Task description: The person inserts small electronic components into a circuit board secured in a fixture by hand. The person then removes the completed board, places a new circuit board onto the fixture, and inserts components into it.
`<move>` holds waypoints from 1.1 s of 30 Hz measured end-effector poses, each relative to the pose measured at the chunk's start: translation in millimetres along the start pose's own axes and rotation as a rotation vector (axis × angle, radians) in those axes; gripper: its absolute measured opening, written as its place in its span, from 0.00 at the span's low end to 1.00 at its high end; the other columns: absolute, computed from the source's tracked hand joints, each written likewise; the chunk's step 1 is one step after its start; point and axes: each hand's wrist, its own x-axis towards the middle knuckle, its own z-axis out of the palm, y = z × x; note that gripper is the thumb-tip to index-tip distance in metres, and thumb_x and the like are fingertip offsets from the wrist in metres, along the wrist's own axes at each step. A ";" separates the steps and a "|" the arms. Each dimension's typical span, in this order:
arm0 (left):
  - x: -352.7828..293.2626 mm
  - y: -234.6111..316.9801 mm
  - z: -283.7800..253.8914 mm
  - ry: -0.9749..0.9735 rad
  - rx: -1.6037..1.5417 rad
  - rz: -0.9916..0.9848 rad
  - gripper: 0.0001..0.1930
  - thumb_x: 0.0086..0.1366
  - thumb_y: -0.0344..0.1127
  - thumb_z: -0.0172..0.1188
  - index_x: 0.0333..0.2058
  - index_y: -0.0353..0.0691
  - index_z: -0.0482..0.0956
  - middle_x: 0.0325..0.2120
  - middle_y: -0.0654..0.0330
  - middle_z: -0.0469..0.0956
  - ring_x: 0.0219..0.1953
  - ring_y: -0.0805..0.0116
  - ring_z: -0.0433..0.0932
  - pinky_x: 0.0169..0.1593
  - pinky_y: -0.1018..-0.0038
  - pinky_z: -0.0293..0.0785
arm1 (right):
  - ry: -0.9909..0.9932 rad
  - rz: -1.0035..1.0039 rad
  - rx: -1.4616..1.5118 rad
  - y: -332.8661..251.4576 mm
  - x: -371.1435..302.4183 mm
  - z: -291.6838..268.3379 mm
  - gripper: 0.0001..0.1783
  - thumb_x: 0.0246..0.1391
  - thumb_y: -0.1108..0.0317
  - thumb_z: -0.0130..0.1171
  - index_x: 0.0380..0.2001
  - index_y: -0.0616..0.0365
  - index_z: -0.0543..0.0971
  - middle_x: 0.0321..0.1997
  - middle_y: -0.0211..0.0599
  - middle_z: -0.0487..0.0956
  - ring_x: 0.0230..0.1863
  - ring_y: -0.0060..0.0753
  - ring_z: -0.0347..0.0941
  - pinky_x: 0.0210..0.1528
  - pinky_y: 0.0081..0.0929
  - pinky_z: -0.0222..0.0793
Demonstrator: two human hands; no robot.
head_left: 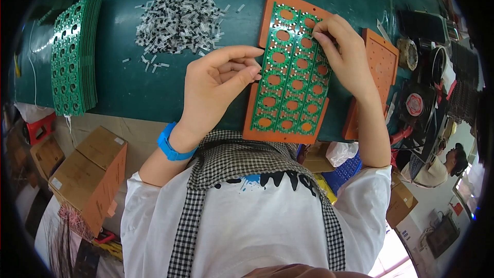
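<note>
A green circuit board panel (281, 74) with rows of round cutouts lies on an orange fixture plate (272, 136) in front of me. My left hand (221, 74) is at the panel's left edge, its forefinger stretched toward the board and its thumb bent in against the curled fingers. Whatever may be between those fingertips is too small to make out. Over the panel's upper right, my right hand (340, 46) has thumb and forefinger drawn together close to the board's surface. Any part in that pinch is hidden. Tiny white parts dot the panel's upper area.
A heap of small clear-and-dark parts (180, 18) sits on the green table (121, 87), with some scattered around it. Stacked green panels (74, 56) stand at far left. Another orange plate (378, 67) and a tape roll (408, 54) lie right. Cardboard boxes (87, 159) are below left.
</note>
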 end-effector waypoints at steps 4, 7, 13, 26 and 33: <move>2.6 -2.2 -3.4 -0.015 0.004 0.007 0.12 0.62 0.20 0.58 0.45 0.28 0.77 0.35 0.57 0.79 0.38 0.70 0.80 0.44 0.78 0.78 | -0.022 0.003 0.014 -0.5 1.6 -1.6 0.03 0.54 0.74 0.55 0.32 0.63 0.73 0.34 0.41 0.74 0.40 0.45 0.72 0.43 0.34 0.68; 2.7 -2.8 -4.1 -0.008 -0.002 0.004 0.10 0.62 0.20 0.58 0.43 0.28 0.77 0.35 0.56 0.79 0.39 0.69 0.81 0.44 0.78 0.79 | -0.006 0.002 0.002 0.2 1.6 1.4 0.03 0.54 0.74 0.55 0.32 0.63 0.73 0.34 0.41 0.74 0.40 0.45 0.72 0.44 0.34 0.68; 2.4 -3.1 -4.6 -0.006 -0.075 -0.046 0.08 0.62 0.20 0.58 0.41 0.27 0.76 0.34 0.57 0.79 0.39 0.69 0.81 0.44 0.78 0.78 | 0.103 -0.001 -0.043 6.2 -8.3 15.0 0.05 0.52 0.74 0.58 0.33 0.61 0.76 0.34 0.40 0.75 0.39 0.45 0.73 0.40 0.34 0.69; 0.2 -2.5 13.5 -0.079 -0.133 -0.126 0.14 0.61 0.21 0.60 0.46 0.31 0.74 0.33 0.57 0.81 0.37 0.75 0.80 0.42 0.81 0.76 | 0.124 -0.400 0.040 -42.6 -30.9 23.7 0.17 0.37 0.71 0.69 0.36 0.54 0.80 0.34 0.31 0.78 0.34 0.33 0.76 0.30 0.28 0.69; -7.5 -4.9 21.7 -0.037 0.254 0.128 0.17 0.59 0.20 0.59 0.48 0.37 0.76 0.32 0.60 0.79 0.35 0.77 0.79 0.39 0.81 0.76 | -0.144 0.057 0.604 -48.7 -30.7 17.1 0.09 0.46 0.76 0.66 0.33 0.61 0.80 0.33 0.34 0.79 0.32 0.29 0.76 0.32 0.23 0.71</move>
